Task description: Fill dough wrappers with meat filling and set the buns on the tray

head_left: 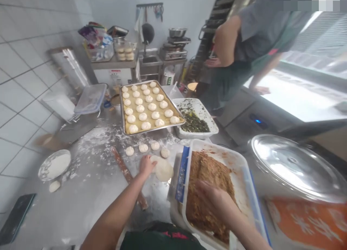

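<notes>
My left hand [148, 166] pinches the left edge of a flat round dough wrapper [165, 170] over the floured steel table. Smeared by motion, my right hand [210, 194] reaches into a white plastic tub, over the brown filling [200, 210]; its fingers are not clear enough to show a hold. Beyond the wrapper, several filled buns [143, 147] sit in a short row. A brown rolling pin [126, 168] lies left of my left hand, partly behind my forearm.
A paper-lined tray [137, 134] carries rows of buns. Beside it stands a tub of chopped greens [195, 121]. A flour bowl [55, 165], dough piece [54, 186] and phone [16, 217] lie left. A lidded metal pot [298, 163] and another person [244, 62] are right.
</notes>
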### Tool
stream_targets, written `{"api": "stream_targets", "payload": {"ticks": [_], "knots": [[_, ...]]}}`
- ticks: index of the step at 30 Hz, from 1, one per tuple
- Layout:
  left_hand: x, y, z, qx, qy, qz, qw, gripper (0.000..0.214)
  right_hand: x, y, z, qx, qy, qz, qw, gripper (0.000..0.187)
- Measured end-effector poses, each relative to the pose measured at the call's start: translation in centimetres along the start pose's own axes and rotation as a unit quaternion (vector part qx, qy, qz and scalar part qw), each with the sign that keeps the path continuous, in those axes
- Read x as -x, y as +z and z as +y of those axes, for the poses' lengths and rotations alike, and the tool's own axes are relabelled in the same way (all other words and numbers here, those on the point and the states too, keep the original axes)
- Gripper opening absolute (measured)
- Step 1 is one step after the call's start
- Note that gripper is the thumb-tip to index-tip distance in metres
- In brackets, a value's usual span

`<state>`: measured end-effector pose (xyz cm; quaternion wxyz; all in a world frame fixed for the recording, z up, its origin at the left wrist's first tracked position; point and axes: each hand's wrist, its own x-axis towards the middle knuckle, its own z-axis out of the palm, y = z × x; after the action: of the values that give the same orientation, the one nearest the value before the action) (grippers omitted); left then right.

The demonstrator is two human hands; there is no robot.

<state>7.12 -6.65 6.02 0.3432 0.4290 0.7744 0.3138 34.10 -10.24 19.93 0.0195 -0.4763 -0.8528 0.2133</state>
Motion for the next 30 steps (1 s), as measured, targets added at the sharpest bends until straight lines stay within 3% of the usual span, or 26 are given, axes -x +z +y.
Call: {"api": "stream_targets", "payload": {"ticks": [5, 9, 16, 19, 22, 27, 30], "knots": [[-1.2, 0.7, 1.6, -0.105, 0.031, -0.069, 0.992, 0.035, 10.5, 2.8, 1.1, 0.001, 0.116, -0.01, 0.993, 0.02], [-2.2, 1.1, 1.6, -0.169, 0.023, -0.116, 0.978, 0.032, 14.7, 5.1, 0.5, -0.03, 0.18, 0.024, 0.983, 0.027], [-0.9, 1.7, -0.1, -0.153, 0.07, -0.091, 0.981, 0.026, 16.6, 6.3, 0.9, -0.065, 0.21, 0.035, 0.975, 0.024], [0.8, 1.4, -1.6, -0.099, 0.082, -0.084, 0.988, 0.029, 17.2, 5.5, 1.7, -0.097, 0.178, 0.053, 0.978, 0.017], [2.8, 0.7, -3.1, -0.054, 0.09, -0.082, 0.991, 0.028, 17.8, 3.9, 2.9, -0.129, 0.144, 0.115, 0.974, 0.019], [6.2, -0.2, -4.5, -0.002, 0.157, -0.027, 0.987, 0.018, 17.9, 1.9, 5.8, -0.086, 0.191, 0.196, 0.958, 0.028], [7.6, -0.1, -4.4, 0.027, 0.192, -0.04, 0.98, 0.012, 17.4, 2.0, 7.8, -0.046, 0.194, 0.202, 0.959, 0.027]]}}
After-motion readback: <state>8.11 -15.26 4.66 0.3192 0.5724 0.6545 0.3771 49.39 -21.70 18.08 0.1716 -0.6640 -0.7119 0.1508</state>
